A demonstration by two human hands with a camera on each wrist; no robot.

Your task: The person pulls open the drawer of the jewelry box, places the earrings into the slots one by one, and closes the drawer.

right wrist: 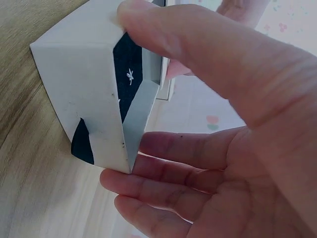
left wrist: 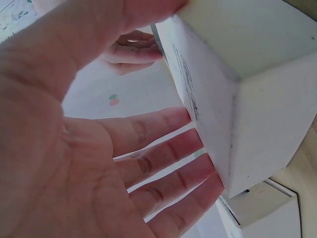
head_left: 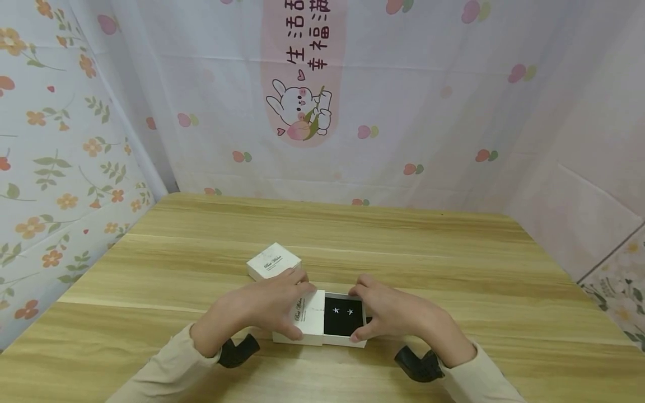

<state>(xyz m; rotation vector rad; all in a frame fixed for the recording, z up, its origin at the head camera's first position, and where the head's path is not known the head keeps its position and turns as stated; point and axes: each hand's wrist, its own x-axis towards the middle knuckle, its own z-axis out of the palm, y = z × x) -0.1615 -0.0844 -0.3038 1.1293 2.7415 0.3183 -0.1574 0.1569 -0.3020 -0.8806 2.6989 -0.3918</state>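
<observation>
A white jewellery box lies on the table, its drawer (head_left: 345, 340) pulled partway out to the right of the printed sleeve (head_left: 315, 314). Two small silver star-shaped pieces (head_left: 336, 310) sit on a black pad (head_left: 344, 326) inside. My left hand (head_left: 267, 302) holds the sleeve between the thumb on the near side and fingertips on the far side. Across the drawer's outer end, my right hand (head_left: 395, 310) grips its near and far walls the same way. A black ribbon tab (right wrist: 82, 144) sticks out of the drawer's end face in the right wrist view.
Behind my left hand stands a second white box (head_left: 274, 261) with the same lettering. Black wrist mounts (head_left: 239, 351) hang under both wrists. The wooden table (head_left: 428, 246) reaches back to a patterned curtain (head_left: 403, 112), with more curtains at both sides.
</observation>
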